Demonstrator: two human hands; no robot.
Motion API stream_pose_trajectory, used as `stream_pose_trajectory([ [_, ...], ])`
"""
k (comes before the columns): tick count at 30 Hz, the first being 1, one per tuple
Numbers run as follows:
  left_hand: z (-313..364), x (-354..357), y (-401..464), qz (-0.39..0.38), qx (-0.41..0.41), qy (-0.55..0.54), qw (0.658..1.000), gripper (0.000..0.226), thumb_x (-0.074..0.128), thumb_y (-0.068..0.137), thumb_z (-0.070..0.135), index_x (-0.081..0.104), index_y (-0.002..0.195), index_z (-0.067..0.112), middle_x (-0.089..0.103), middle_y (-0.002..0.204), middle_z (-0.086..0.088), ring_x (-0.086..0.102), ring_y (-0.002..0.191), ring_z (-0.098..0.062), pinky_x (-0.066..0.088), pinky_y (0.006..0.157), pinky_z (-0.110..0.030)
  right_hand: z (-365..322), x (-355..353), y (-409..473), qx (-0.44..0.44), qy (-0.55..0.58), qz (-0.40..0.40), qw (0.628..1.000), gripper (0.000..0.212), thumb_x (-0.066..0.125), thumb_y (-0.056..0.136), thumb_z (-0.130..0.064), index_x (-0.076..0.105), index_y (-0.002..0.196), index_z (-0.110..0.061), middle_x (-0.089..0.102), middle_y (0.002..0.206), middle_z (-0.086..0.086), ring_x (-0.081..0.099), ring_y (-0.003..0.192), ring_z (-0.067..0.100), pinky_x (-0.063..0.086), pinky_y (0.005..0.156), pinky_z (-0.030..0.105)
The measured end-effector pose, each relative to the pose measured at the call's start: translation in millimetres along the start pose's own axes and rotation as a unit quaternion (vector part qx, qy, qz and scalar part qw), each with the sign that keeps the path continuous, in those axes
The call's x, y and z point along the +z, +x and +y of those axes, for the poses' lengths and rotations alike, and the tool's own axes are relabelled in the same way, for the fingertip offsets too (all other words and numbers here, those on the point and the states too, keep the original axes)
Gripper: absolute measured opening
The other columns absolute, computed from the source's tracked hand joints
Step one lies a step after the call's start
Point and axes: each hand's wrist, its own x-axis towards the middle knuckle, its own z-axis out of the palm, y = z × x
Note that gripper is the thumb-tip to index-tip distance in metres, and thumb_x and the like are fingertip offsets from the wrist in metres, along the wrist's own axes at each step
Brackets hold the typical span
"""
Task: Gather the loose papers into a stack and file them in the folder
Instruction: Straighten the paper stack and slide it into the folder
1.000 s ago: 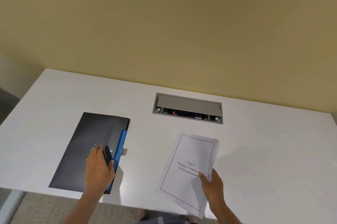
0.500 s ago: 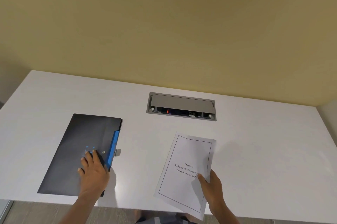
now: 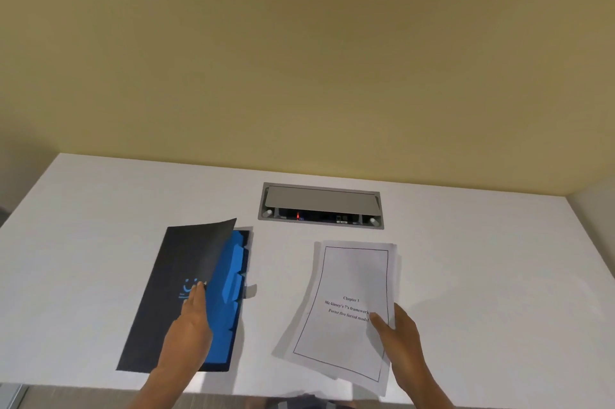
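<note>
A dark grey folder (image 3: 173,278) lies on the left of the white table (image 3: 482,275). Its front cover is raised along the right edge, and blue tabbed dividers (image 3: 229,278) show underneath. My left hand (image 3: 189,325) grips that cover near its right edge, thumb under it. To the right, a stack of white papers (image 3: 349,275) with a bordered, printed top page is lifted off the table at its near end. My right hand (image 3: 399,338) pinches the stack at its lower right, thumb on top.
A grey cable box (image 3: 321,200) with a half-open lid is set into the table behind the papers. A yellow wall (image 3: 299,59) rises behind the table. The table's near edge runs just below the folder and papers.
My left hand has lifted the folder's cover, which lay flat before, and the blue dividers have come into sight. The paper stack stays in my right hand, hardly moved.
</note>
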Motion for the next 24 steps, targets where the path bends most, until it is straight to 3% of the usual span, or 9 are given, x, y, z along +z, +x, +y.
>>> stream_pose_trajectory([
  [3, 35, -4, -13, -0.020, -0.016, -0.045, 0.999, 0.081, 0.048, 0.095, 0.003, 0.010, 0.164, 0.023, 0.066, 0.127, -0.008, 0.073, 0.094, -0.025, 0.050, 0.065, -0.025, -13, -24, 2, -0.015, 0.012, -0.006, 1.000, 0.022, 0.072, 0.096, -0.013, 0.078, 0.105, -0.033, 0.084, 0.099, -0.010, 0.081, 0.088, 0.010, 0.061, 0.077, 0.034],
  [5, 59, -7, -19, -0.035, -0.020, -0.038, 0.998, 0.076, 0.046, 0.101, 0.008, 0.009, 0.164, 0.025, 0.068, 0.091, 0.002, 0.069, 0.072, -0.011, 0.044, 0.055, -0.016, -25, -43, 5, -0.027, 0.030, -0.012, 0.999, 0.022, 0.073, 0.096, -0.012, 0.079, 0.106, -0.030, 0.085, 0.101, -0.005, 0.082, 0.090, 0.015, 0.062, 0.075, 0.033],
  [6, 70, -9, -21, -0.043, -0.025, -0.051, 0.997, 0.072, 0.044, 0.103, 0.009, 0.009, 0.164, 0.026, 0.066, 0.083, 0.005, 0.066, 0.065, -0.009, 0.045, 0.053, -0.016, -31, -53, 6, -0.034, 0.038, -0.012, 0.999, 0.021, 0.074, 0.096, -0.012, 0.079, 0.107, -0.029, 0.085, 0.101, -0.003, 0.082, 0.089, 0.017, 0.062, 0.071, 0.030],
  [9, 102, -10, -30, -0.052, -0.017, -0.112, 0.992, 0.064, 0.039, 0.106, 0.012, 0.015, 0.163, 0.030, 0.072, 0.115, -0.004, 0.067, 0.078, -0.009, 0.056, 0.075, -0.023, -53, -82, 8, -0.053, 0.056, -0.011, 0.997, 0.019, 0.076, 0.095, -0.009, 0.080, 0.106, -0.024, 0.085, 0.100, 0.005, 0.083, 0.083, 0.019, 0.062, 0.061, 0.024],
  [13, 138, -10, -40, -0.042, 0.004, -0.168, 0.985, 0.061, 0.038, 0.107, 0.017, 0.016, 0.162, 0.031, 0.067, 0.106, -0.001, 0.068, 0.085, -0.013, 0.056, 0.077, -0.024, -87, -117, 7, -0.073, 0.078, -0.029, 0.994, 0.018, 0.076, 0.095, -0.008, 0.079, 0.109, -0.018, 0.085, 0.104, 0.009, 0.082, 0.083, 0.018, 0.061, 0.062, 0.021],
  [16, 164, -10, -48, -0.047, 0.022, -0.230, 0.972, 0.056, 0.038, 0.108, 0.021, 0.022, 0.162, 0.028, 0.057, 0.122, 0.010, 0.062, 0.088, 0.000, 0.055, 0.096, -0.026, -114, -134, 1, -0.093, 0.072, -0.054, 0.992, 0.021, 0.075, 0.096, -0.011, 0.078, 0.115, -0.020, 0.084, 0.109, 0.006, 0.082, 0.086, 0.017, 0.061, 0.066, 0.023],
  [18, 176, -10, -51, -0.056, 0.028, -0.250, 0.966, 0.054, 0.038, 0.108, 0.021, 0.026, 0.161, 0.028, 0.054, 0.140, 0.006, 0.064, 0.113, -0.009, 0.048, 0.108, -0.034, -129, -139, -5, -0.110, 0.049, -0.065, 0.991, 0.022, 0.075, 0.097, -0.014, 0.079, 0.116, -0.025, 0.084, 0.111, 0.002, 0.082, 0.093, 0.019, 0.063, 0.074, 0.030],
  [20, 186, -9, -53, -0.071, 0.030, -0.266, 0.961, 0.053, 0.038, 0.108, 0.021, 0.028, 0.160, 0.027, 0.051, 0.147, 0.003, 0.059, 0.127, -0.019, 0.044, 0.111, -0.039, -142, -141, -10, -0.127, 0.020, -0.073, 0.989, 0.022, 0.076, 0.097, -0.017, 0.079, 0.115, -0.029, 0.084, 0.110, -0.004, 0.082, 0.098, 0.016, 0.063, 0.075, 0.026],
  [24, 200, -11, -53, -0.083, 0.029, -0.285, 0.955, 0.052, 0.038, 0.109, 0.020, 0.030, 0.160, 0.025, 0.054, 0.147, 0.001, 0.058, 0.130, -0.021, 0.046, 0.109, -0.042, -160, -132, -13, -0.143, -0.065, -0.089, 0.984, 0.020, 0.077, 0.096, -0.018, 0.077, 0.113, -0.029, 0.083, 0.105, -0.016, 0.080, 0.093, 0.004, 0.058, 0.065, 0.012],
])
